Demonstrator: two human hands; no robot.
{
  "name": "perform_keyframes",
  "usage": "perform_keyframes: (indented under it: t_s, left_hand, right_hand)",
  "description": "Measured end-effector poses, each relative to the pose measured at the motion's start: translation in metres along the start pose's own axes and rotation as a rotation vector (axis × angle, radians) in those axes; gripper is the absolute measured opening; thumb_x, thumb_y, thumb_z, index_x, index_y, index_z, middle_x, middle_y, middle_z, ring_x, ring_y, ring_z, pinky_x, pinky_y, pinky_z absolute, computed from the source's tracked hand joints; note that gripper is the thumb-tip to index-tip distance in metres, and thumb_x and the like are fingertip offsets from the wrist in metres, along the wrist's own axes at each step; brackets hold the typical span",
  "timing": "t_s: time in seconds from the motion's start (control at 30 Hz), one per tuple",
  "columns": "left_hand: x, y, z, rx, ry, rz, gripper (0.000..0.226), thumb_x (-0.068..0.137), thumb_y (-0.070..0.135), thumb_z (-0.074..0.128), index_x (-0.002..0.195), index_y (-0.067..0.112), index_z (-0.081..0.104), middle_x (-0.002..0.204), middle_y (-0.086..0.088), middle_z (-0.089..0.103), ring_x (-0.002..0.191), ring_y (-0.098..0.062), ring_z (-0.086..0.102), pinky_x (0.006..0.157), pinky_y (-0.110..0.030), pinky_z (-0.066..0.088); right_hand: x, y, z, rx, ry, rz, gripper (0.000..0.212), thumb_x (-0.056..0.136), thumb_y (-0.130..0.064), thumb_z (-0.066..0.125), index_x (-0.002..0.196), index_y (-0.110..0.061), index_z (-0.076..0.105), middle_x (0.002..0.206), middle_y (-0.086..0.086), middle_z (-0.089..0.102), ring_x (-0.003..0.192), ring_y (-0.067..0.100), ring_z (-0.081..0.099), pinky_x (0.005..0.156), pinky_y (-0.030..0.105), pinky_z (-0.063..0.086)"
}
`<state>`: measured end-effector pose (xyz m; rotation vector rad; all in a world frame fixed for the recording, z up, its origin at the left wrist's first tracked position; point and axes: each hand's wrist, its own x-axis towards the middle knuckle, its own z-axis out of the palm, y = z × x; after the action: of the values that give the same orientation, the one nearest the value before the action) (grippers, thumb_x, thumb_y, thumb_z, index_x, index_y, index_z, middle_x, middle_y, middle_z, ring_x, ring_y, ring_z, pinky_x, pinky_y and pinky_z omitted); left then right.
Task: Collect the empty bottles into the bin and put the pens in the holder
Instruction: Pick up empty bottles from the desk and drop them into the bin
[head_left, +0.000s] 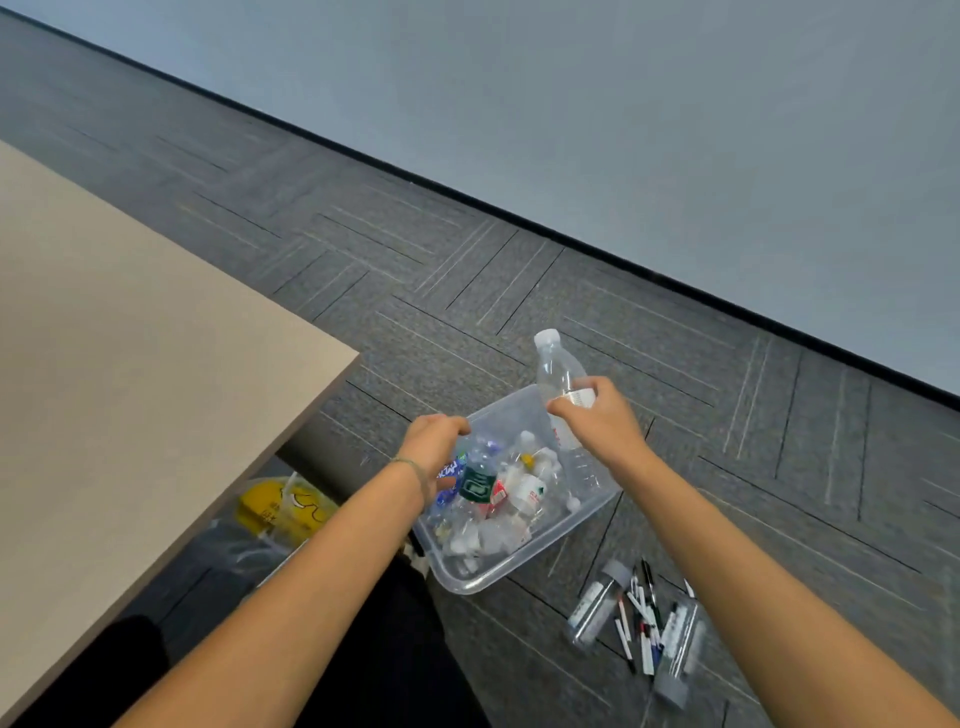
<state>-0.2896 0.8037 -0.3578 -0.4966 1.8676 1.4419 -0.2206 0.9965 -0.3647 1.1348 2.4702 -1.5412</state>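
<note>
**Over the bin, a bottle that could bounce out**

Above the far corner of the clear plastic bin, the right hand grips an empty clear bottle around its middle, fingers curled round the label, cap pointing up and away from the person. The left hand curls over the bin's near-left rim; it looks to be holding that edge, though the fingertips are hidden behind the knuckles, so the grip itself is a judgement. Inside the bin lies a heap of bottles, crowded and rising close to the rim.

The main risk, as I judge it, comes from that heap. A light, empty bottle let go from this height lands on rounded, springy plastic and may skip over the low wall onto the carpet. Lowering it until it touches the pile before letting go would avoid that.

The second risk is the bin itself. It sits on the carpet at an angle, and the left hand's pull on one rim could tip or slide it, spilling bottles toward the table on the bin's left.

To the right of the bin and nearer the person, pens lie scattered on the carpet between two more clear bottles lying on their sides. A runaway bottle rolling that way would scatter the pens further. No pen holder is in view, so where the pens must go cannot be told.
</note>
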Motion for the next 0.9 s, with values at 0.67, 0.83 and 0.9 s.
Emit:
perform_keyframes:
  t_s: [0.67, 0.83, 0.9]
  left_hand:
    - [-0.096, 0.053, 0.039, 0.779, 0.038, 0.842, 0.047, 0.089, 0.027, 0.062, 0.134, 0.023, 0.052, 0.128, -0.009, 0.053, 0.107, -0.026, 0.059, 0.092, -0.040, 0.050]
    - [-0.150, 0.077, 0.021, 0.899, 0.183, 1.024, 0.050, 0.089, 0.029, 0.061, 0.137, 0.020, 0.052, 0.131, -0.012, 0.052, 0.114, -0.033, 0.058, 0.094, -0.047, 0.051]
    - [-0.174, 0.086, 0.006, 0.922, 0.260, 1.081, 0.050, 0.090, 0.030, 0.060, 0.138, 0.021, 0.051, 0.132, -0.012, 0.052, 0.116, -0.032, 0.057, 0.093, -0.046, 0.051]
  right_hand:
    - [-0.068, -0.060, -0.048, -0.441, 0.326, -0.442, 0.040, 0.088, -0.018, 0.059, 0.127, -0.024, 0.063, 0.129, 0.002, 0.061, 0.118, 0.023, 0.057, 0.095, 0.045, 0.049]
    - [-0.111, -0.101, -0.062, -0.384, 0.386, -0.631, 0.037, 0.083, -0.014, 0.061, 0.118, -0.022, 0.069, 0.121, 0.002, 0.065, 0.114, 0.022, 0.059, 0.095, 0.041, 0.048]
    - [-0.130, -0.122, -0.064, -0.345, 0.392, -0.697, 0.036, 0.081, -0.014, 0.061, 0.114, -0.023, 0.071, 0.119, 0.000, 0.066, 0.112, 0.021, 0.060, 0.095, 0.039, 0.048]
